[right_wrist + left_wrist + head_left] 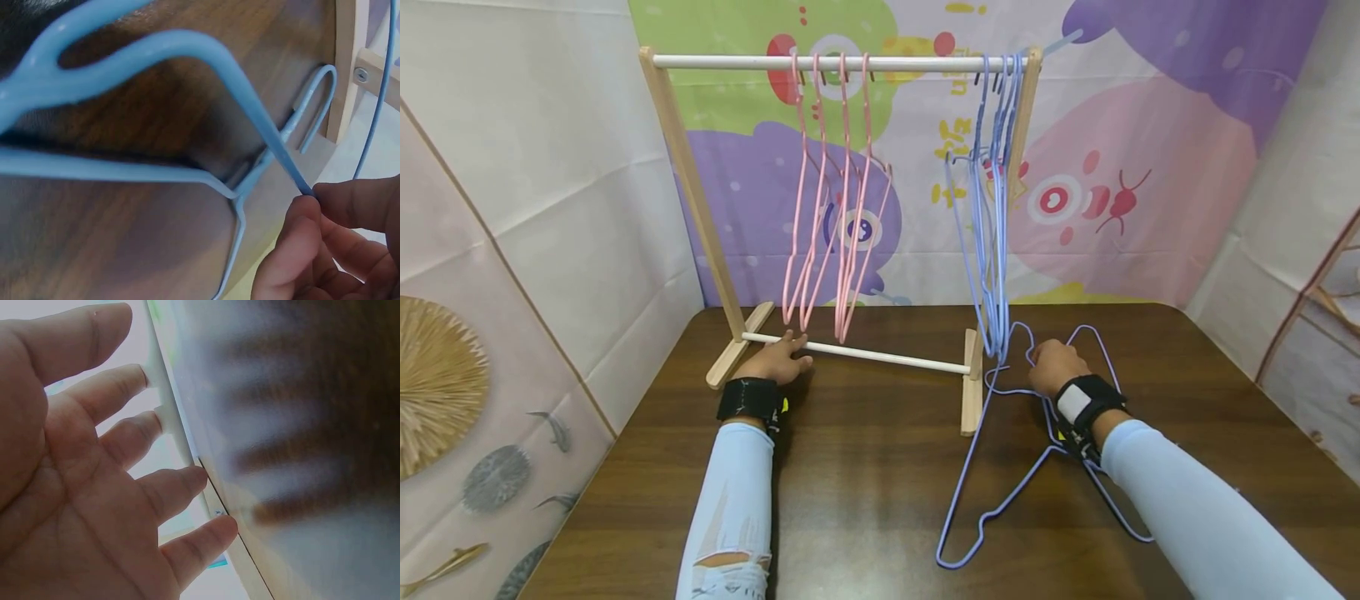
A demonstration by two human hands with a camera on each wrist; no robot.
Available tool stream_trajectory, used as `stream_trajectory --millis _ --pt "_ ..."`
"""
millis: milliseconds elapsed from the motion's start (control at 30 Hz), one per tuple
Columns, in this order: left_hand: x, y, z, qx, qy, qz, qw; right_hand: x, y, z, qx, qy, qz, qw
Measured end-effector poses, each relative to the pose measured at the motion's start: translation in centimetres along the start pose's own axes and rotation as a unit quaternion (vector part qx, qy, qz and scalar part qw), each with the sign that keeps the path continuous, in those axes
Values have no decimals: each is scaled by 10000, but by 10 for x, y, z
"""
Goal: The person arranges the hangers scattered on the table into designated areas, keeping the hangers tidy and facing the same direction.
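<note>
My right hand (1058, 367) pinches the tip of a blue hanger's hook between thumb and fingers, low over the table at the rack's right foot. That blue hanger (251, 107) curves across the right wrist view. A second blue hanger (125, 170) lies beyond it, its hook toward the rack's foot. My left hand (772, 360) is spread palm down beside the rack's lower white bar (887, 358), fingertips right at the bar and holding nothing. Pink hangers (846, 108) hang above it; more blue hangers (1000, 292) hang bunched at the right end.
The rack has a white top rail (722, 62) between wooden posts (696, 183) on wooden feet (972, 408). Brown table (857, 492) stretches in front. A cartoon-printed cloth (940, 250) hangs behind, with pale panels (572, 125) on both sides.
</note>
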State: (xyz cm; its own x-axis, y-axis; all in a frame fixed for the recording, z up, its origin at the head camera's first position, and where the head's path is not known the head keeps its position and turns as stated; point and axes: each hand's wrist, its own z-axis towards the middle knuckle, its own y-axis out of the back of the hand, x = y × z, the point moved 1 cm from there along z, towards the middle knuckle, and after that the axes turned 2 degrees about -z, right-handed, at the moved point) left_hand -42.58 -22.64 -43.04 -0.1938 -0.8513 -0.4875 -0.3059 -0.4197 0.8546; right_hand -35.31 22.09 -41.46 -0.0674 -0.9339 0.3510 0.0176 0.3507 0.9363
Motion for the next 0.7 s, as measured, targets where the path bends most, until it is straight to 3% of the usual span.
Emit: stream_trajectory --millis 433,700 --pt "0 0 0 7 13 -22 10000 -3 -16 4 307 99 -196 9993" --pt "-2 0 -1 29 79 58 9999 5 -4 -22 112 106 77 9999"
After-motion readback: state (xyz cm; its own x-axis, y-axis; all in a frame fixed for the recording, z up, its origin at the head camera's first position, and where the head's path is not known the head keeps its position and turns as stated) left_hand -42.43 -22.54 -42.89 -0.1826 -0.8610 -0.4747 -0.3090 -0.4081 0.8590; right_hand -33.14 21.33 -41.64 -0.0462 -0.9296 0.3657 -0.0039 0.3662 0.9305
